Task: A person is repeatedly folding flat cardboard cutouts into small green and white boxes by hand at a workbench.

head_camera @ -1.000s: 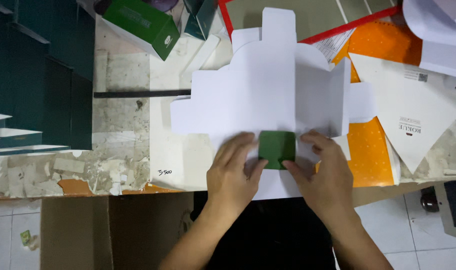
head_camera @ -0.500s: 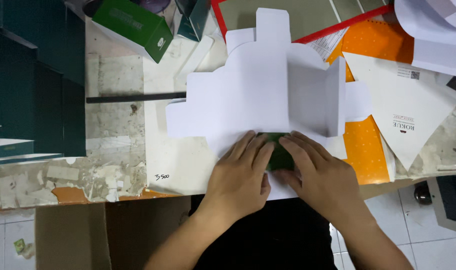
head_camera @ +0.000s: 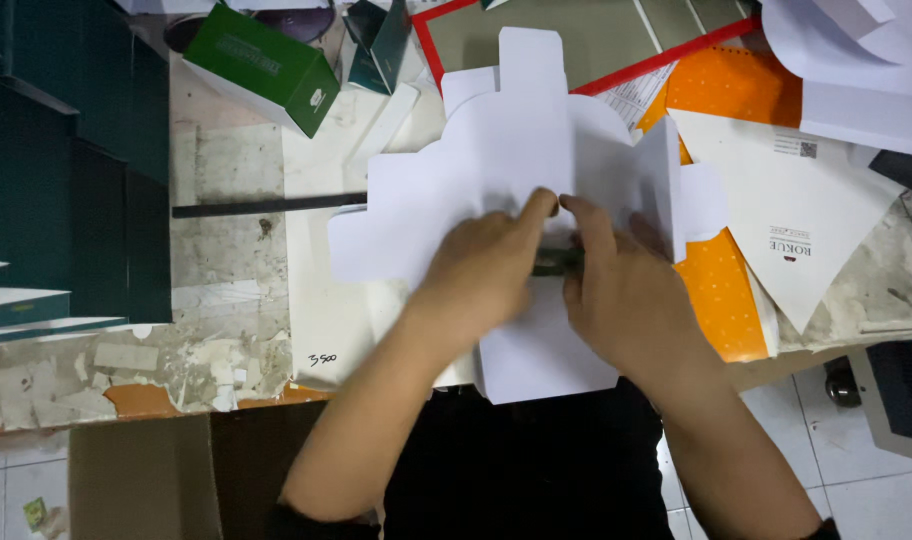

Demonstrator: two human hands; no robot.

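Both hands pressed flat on the white cardboard cutout (head_camera: 516, 160) lying on the worktable (head_camera: 226, 330). Left hand (head_camera: 481, 270) and right hand (head_camera: 626, 300) met fingertip to fingertip, gripping nothing, nearly covering a green piece (head_camera: 556, 262).

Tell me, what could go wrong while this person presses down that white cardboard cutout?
Both hands, left hand and right hand, press on the white die-cut box blank, hiding most of the small green piece beneath; it might shift off line unseen. The blank's near edge overhangs the worn table edge, so it could bend or slide. The loose orange sheet alongside could get dragged along.
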